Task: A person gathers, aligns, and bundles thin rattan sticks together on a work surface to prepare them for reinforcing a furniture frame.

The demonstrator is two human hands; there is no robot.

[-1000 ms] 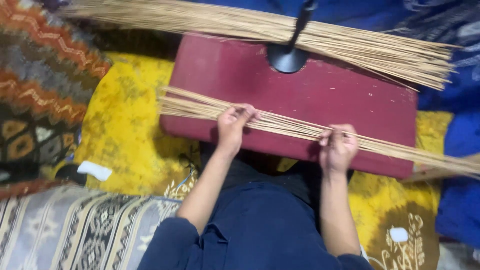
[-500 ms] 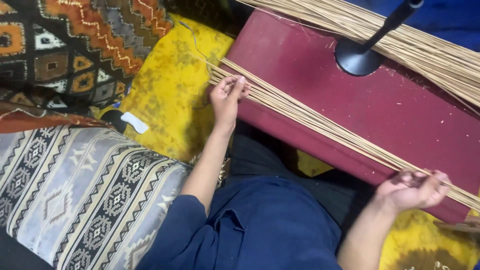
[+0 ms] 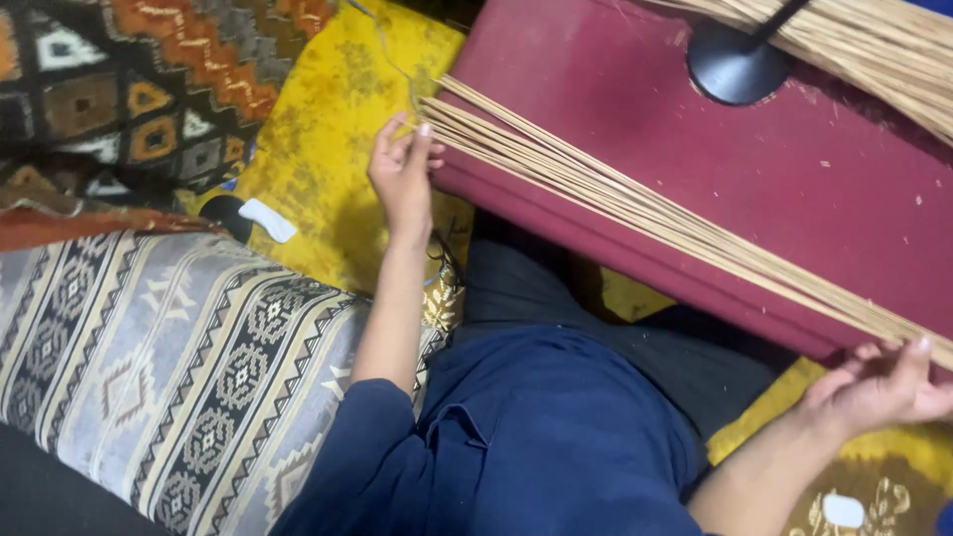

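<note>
A long bundle of thin tan sticks lies slantwise along the near edge of a dark red board. My left hand presses its fingertips against the bundle's left end, just off the board's corner. At the lower right, my right hand grips the bundle's other end between thumb and fingers. A larger heap of the same sticks rests across the far right of the board.
A black round lamp base with its stem stands on the board. A yellow patterned cloth covers the floor under it. A striped grey cushion and a colourful woven rug lie to the left. My dark blue clothing fills the bottom centre.
Both hands slid apart along the bundle, from its middle to its two ends. The view has tilted left and down.
</note>
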